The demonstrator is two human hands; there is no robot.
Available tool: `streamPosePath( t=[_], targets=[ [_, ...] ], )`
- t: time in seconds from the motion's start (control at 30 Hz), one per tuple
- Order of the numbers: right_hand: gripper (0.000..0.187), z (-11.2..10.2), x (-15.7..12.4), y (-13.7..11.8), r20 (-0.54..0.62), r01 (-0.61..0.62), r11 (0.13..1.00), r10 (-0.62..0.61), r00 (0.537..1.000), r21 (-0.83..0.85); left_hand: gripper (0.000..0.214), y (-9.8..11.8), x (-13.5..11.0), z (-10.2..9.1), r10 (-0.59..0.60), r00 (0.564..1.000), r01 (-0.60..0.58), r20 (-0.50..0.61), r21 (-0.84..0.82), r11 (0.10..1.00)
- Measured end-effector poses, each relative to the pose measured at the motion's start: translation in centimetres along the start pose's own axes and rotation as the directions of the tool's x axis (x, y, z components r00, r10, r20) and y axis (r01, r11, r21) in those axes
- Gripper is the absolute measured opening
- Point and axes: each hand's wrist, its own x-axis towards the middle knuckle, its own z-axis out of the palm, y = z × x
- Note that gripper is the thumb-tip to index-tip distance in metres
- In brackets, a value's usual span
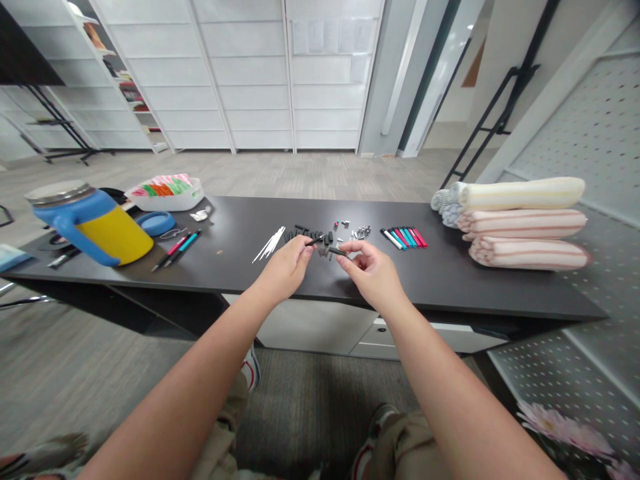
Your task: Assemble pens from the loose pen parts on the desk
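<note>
Near the middle of the dark table, my left hand (290, 264) pinches a thin black pen part (315, 241) with a pointed end. My right hand (369, 268) holds a short black pen grip (337, 251) between thumb and fingers. The two pieces are apart, their ends turned toward each other. Behind my hands lie several black pen parts (301, 229) and a small group of silver metal pieces (361, 233). To the left is a fan of white refill sticks (270, 244). Several coloured pen barrels (404, 238), white, teal and red, lie in a row to the right.
On the left of the table (240, 220) are a blue and yellow jug (100, 223), a blue lid (156, 223), two pens (183, 249) and a white basket (167, 197) of colourful packets. Rolled towels (525, 223) are stacked at the right. Pink flowers (560, 427) show at lower right.
</note>
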Motion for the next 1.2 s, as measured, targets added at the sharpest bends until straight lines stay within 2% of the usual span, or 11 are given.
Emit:
streamPosePath(
  t=[0.27, 0.6, 0.93, 1.2],
  targets=[
    [0.032, 0.2, 0.1, 0.4, -0.029, -0.01, 0.995, 0.013, 0.999, 0.1, 0.027, 0.0, -0.1, 1.3, 0.042, 0.997, -0.055, 0.07, 0.196, 0.979],
    [0.03, 0.2, 0.2, 0.9, -0.059, -0.019, 0.994, 0.025, 0.998, 0.108, 0.028, -0.1, -0.1, 1.2, 0.048, 0.996, -0.063, 0.075, 0.219, 0.974],
    [0.027, 0.0, 0.0, -0.1, 0.002, -0.007, 1.0, 0.007, 1.0, -0.011, 0.031, 0.1, -0.2, 1.1, 0.06, 0.99, -0.092, 0.128, 0.266, 0.96],
    [0.029, 0.0, -0.2, -0.2, 0.028, -0.024, 1.0, 0.024, 0.999, 0.017, 0.03, 0.2, -0.3, 1.1, 0.06, 0.988, -0.101, 0.141, 0.305, 0.947]
  ],
)
